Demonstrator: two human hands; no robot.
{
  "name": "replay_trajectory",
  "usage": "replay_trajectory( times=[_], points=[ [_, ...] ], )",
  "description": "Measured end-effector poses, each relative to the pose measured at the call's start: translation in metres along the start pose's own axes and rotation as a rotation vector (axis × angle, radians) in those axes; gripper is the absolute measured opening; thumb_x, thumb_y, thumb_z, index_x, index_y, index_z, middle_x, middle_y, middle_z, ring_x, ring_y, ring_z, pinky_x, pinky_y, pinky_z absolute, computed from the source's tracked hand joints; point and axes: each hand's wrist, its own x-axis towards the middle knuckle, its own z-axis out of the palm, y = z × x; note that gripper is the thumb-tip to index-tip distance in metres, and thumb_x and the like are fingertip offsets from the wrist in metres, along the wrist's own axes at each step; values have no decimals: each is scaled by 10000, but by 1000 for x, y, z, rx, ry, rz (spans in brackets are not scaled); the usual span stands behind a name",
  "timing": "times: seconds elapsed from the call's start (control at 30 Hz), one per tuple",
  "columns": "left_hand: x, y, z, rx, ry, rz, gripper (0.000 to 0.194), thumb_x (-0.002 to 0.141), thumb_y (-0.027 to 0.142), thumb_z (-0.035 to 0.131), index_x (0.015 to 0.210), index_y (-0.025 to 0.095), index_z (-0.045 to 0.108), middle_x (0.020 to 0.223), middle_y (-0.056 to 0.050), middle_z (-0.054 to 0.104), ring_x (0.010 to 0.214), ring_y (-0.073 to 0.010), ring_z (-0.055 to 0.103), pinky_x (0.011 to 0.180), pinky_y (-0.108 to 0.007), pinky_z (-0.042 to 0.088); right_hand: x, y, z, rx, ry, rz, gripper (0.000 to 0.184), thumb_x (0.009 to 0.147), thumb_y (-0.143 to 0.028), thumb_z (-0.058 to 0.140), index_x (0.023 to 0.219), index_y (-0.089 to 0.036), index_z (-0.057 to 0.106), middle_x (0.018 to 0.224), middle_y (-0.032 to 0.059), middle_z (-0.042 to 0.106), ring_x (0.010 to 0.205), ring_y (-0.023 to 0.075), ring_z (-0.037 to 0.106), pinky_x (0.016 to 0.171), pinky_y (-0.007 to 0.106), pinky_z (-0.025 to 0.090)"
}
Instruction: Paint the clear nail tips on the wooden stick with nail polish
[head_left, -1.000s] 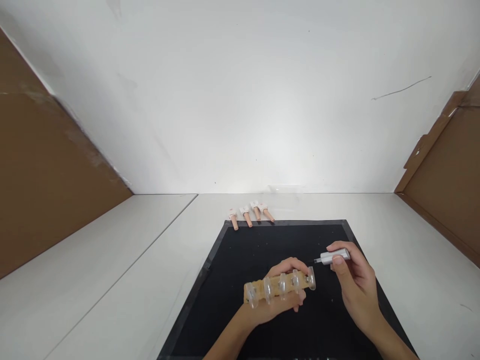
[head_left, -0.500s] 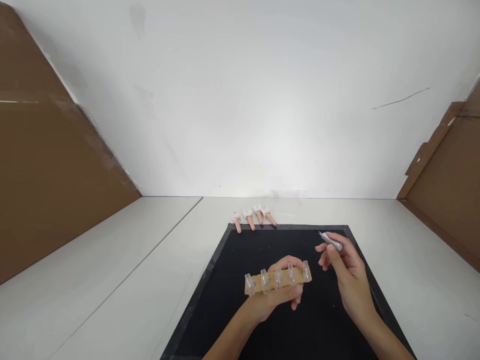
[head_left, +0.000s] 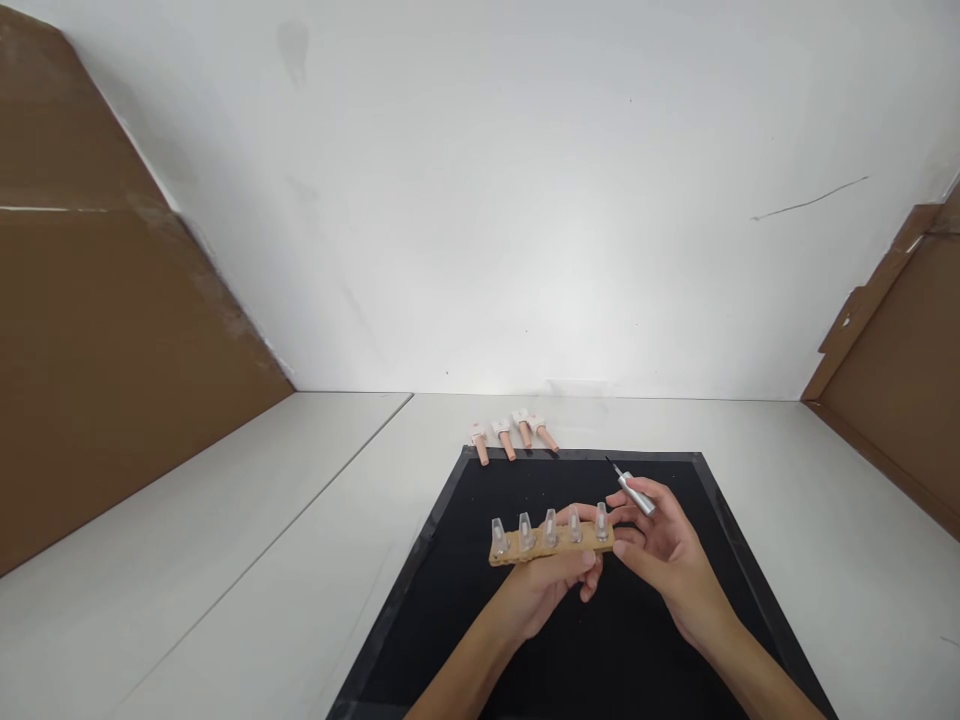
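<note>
My left hand (head_left: 551, 585) is closed round a tan strip (head_left: 540, 545), held level above the black mat (head_left: 637, 640). Along its top stands a row of several clear nail tips (head_left: 550, 528). My right hand (head_left: 667, 555) is closed on a silver-capped nail polish brush (head_left: 636, 493), tucked among its fingers, with the thin dark bristle end pointing up and left. The right thumb and a finger are at the strip's right end, seemingly touching it.
Several small bottles with pinkish caps and white bodies (head_left: 520, 418) lie at the mat's far edge. A white wall (head_left: 525, 200) rises behind the white table (head_left: 262, 530). Brown cardboard panels flank it on the left (head_left: 112, 330) and right (head_left: 900, 370).
The strip has tilted, so the nail tips now stand upright. My right hand has moved left to the strip's end, and the brush has swung from pointing left to pointing up-left.
</note>
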Motion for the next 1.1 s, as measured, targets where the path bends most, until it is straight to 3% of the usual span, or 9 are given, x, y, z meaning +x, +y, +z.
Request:
replay_trajectory(
  times=[0.3,0.47,0.73,0.97,1.1],
  points=[
    [0,0,0,0,9,-34,476,562,329,842,925,158,586,601,33,571,485,-70,498,431,-178,365,0,7,0,33,-44,-58,414,706,-221,807,1056,-358,634,993,3,634,872,133,631,780,262,539],
    [-1,-1,0,5,3,85,478,595,328,832,950,188,545,620,45,573,473,-67,497,413,-165,366,0,12,0,47,-3,-86,409,711,-252,805,1061,-363,625,966,-10,621,870,121,616,784,236,527],
    [-1,5,-1,134,-23,209,375,646,397,796,727,170,509,539,59,499,434,-47,451,386,-140,356,-1,16,-3,18,-35,-140,412,728,-258,791,1078,-364,603,980,3,613,897,154,600,782,285,521],
    [-2,6,-1,196,-22,255,361,659,423,777,673,157,533,576,58,449,409,-37,440,350,-142,341,-2,-1,-8,-133,-38,-155,348,755,-324,760,1075,-321,625,968,39,639,860,193,583,806,354,481],
    [-2,7,-3,222,-25,279,361,653,424,778,663,151,543,615,50,446,408,-33,443,349,-152,343,0,-13,-10,-89,58,-143,203,771,-447,710,898,-292,677,812,29,617,750,193,545,724,345,461]
  ],
)
